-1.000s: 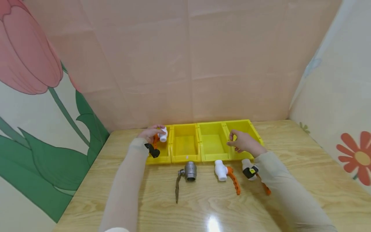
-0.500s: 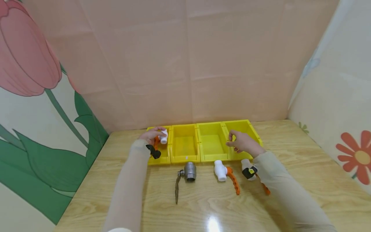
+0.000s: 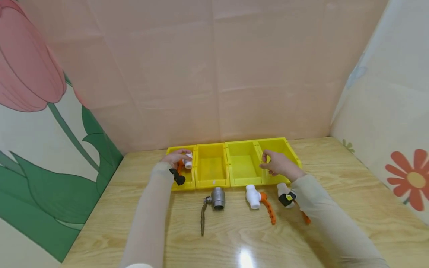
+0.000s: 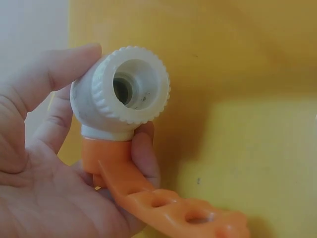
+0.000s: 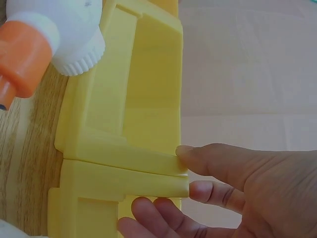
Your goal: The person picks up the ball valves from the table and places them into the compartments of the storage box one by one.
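My left hand (image 3: 174,158) is inside the leftmost yellow bin (image 3: 172,149) and grips a ball valve (image 4: 124,89) with a white body and an orange lever. Thumb and fingers lie around the body in the left wrist view, with the ribbed open end facing the camera. My right hand (image 3: 279,162) is at the two right-hand bins. Its thumb and fingers (image 5: 205,191) pinch the adjoining walls (image 5: 148,171) between them. On the table lie a grey metal ball valve (image 3: 218,198), a white valve with an orange lever (image 3: 253,197), and another such valve (image 3: 283,190) under the right wrist.
The yellow bins (image 3: 211,183) stand side by side in a row on the wooden table (image 3: 231,238). A pink sheet (image 3: 214,74) hangs behind them. A flower-printed panel rises on each side.
My left hand has lowered the orange-levered ball valve slightly within the leftmost bin. The right hand stays at the bin walls. The whole head view has shifted a little.
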Action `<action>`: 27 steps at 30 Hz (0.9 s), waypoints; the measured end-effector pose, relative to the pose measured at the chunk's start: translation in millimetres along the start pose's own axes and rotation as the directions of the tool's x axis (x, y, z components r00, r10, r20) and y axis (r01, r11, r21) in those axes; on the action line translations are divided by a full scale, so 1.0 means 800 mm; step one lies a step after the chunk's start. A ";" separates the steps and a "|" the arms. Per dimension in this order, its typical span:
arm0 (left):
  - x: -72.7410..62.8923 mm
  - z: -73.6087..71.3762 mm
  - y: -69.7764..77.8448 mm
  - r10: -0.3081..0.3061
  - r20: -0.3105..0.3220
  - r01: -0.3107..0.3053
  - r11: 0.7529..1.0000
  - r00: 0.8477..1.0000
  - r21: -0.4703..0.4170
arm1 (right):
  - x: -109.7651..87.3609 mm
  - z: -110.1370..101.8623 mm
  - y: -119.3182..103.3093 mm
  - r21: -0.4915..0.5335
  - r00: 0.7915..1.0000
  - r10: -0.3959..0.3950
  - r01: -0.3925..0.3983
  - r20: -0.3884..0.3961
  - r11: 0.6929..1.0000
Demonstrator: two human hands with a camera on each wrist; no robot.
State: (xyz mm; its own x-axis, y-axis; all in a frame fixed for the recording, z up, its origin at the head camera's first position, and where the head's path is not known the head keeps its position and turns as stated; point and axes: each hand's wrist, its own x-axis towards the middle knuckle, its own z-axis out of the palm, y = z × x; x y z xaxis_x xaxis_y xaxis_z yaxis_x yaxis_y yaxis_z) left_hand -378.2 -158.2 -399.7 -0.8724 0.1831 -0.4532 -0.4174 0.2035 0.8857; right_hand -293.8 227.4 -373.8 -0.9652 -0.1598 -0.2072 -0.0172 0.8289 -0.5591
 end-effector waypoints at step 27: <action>0.015 0.004 -0.012 0.026 -0.068 -0.022 0.997 0.997 0.068 | 0.000 0.000 -0.002 0.003 0.999 0.033 -0.033 -0.004 0.999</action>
State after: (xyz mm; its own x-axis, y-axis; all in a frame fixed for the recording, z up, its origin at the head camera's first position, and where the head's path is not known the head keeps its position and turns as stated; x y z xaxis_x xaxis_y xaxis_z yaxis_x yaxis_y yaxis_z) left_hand -383.5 -155.2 -413.9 -0.8983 0.1226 -0.4220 -0.3802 0.2646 0.8863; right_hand -293.5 226.0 -372.4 -0.9663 -0.1299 -0.2223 0.0155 0.8324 -0.5539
